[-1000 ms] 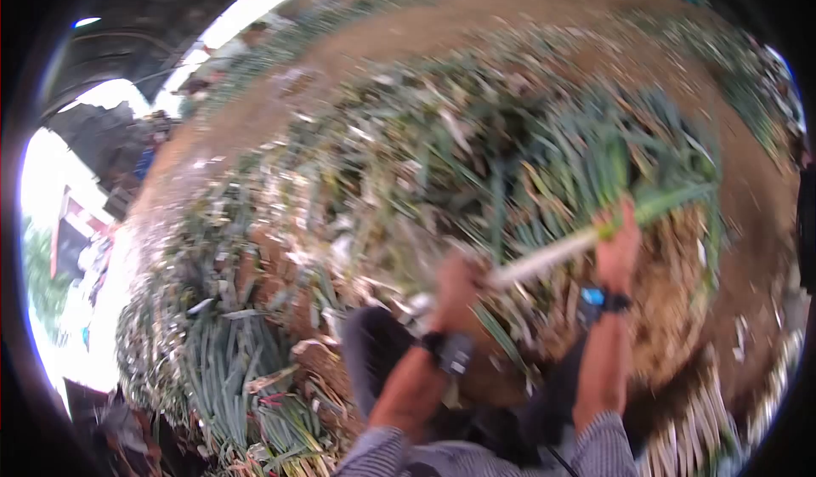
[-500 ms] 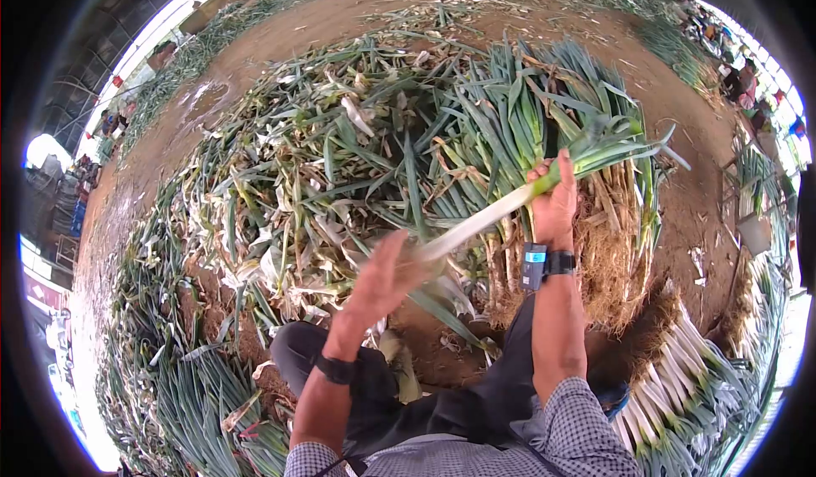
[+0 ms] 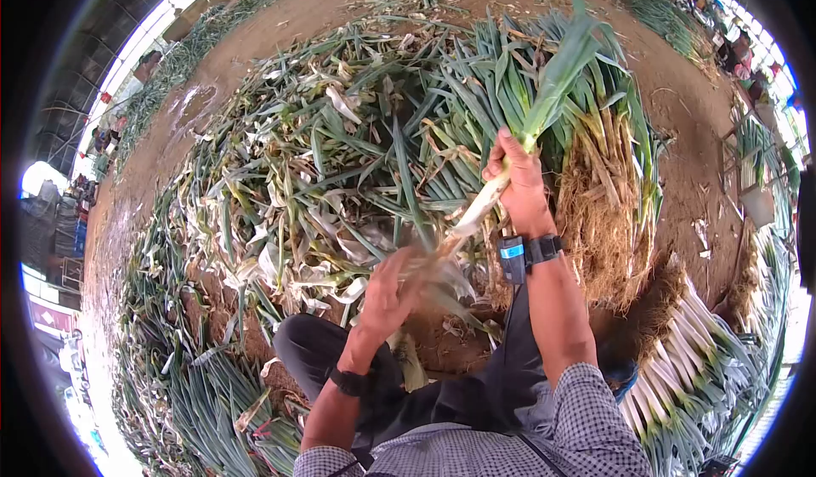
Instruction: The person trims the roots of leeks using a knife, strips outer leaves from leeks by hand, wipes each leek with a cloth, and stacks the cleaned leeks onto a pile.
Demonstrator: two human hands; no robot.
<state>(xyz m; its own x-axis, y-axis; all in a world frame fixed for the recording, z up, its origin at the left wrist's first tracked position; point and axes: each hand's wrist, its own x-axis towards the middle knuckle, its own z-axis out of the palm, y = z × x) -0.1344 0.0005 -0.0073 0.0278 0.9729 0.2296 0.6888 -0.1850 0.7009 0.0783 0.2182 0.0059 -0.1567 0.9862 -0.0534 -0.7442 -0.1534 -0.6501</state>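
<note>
My right hand (image 3: pixel 517 175) is wrapped round the stem of a leek (image 3: pixel 486 203), just below its green leaves. The leek slants from upper right to lower left, leaves uppermost, its pale shaft pointing toward my left hand (image 3: pixel 393 297). Motion smears the left fingers at the leek's root end; whether they grip it is unclear. Behind my right hand lies a heap of untrimmed leeks (image 3: pixel 605 171) with tangled brown roots. Below the left hand and beyond it spreads a pile of stripped leaves (image 3: pixel 297 188).
Cleaned leeks (image 3: pixel 671 375) lie in a row at lower right, white shafts toward me. Long green leaves (image 3: pixel 225 400) are bunched at lower left. Brown dirt floor (image 3: pixel 693 179) shows at right. People (image 3: pixel 739 56) are at the far right edge.
The leek has swung steeper, its leaves now pointing up and away. My right hand has shifted slightly left; the left hand has moved a little right and down, still blurred.
</note>
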